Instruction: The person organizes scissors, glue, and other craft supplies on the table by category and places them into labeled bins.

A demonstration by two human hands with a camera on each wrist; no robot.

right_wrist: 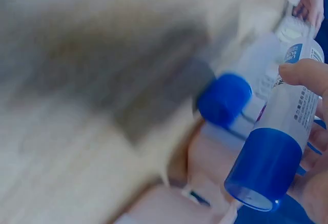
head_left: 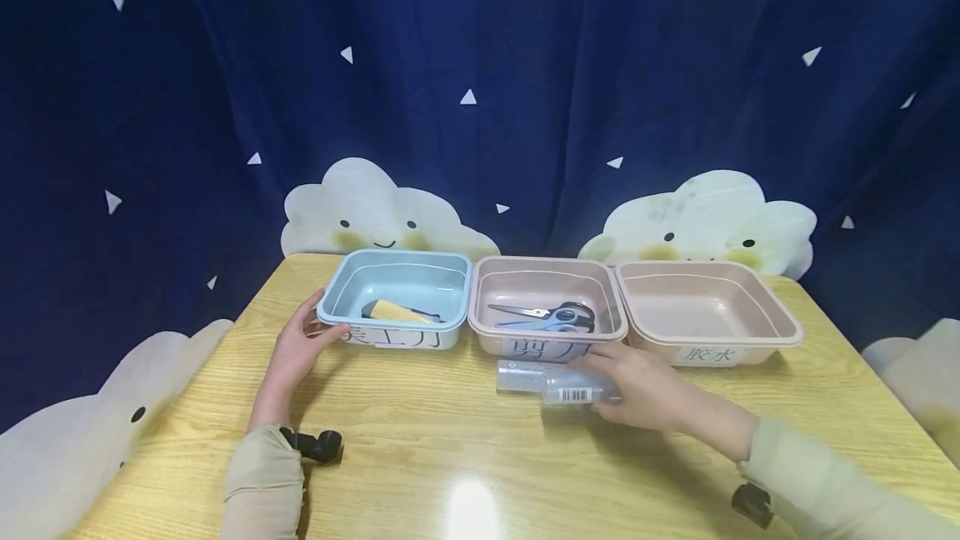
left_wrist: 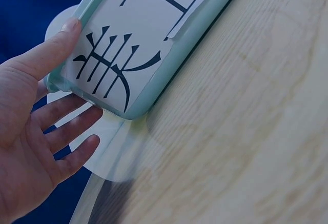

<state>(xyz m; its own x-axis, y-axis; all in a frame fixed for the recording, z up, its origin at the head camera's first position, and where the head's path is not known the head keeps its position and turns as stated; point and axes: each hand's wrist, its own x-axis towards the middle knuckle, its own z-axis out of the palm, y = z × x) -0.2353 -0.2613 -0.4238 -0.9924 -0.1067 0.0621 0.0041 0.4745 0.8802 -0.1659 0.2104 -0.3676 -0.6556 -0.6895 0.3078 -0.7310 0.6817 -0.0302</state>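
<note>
My right hand (head_left: 637, 386) grips a pair of clear glue bottles in front of the middle and right bins. In the right wrist view the nearer glue bottle (right_wrist: 294, 98) has a blue cap and a printed label; the other's blue cap (right_wrist: 225, 98) shows beside it. At the left, my left hand (head_left: 296, 344) holds the front left corner of the light-blue bin (head_left: 397, 257). Its thumb lies on the front near the white label (left_wrist: 113, 70), with the other fingers around the side. A yellow utility knife (head_left: 397, 312) lies inside that bin.
A pinkish bin (head_left: 547, 265) in the middle holds scissors (head_left: 558, 319) with blue and black handles. The beige bin (head_left: 712, 315) on the right shows a bare floor. All three stand in a row on a wooden table (head_left: 405, 457), before a dark-blue curtain (head_left: 420, 40).
</note>
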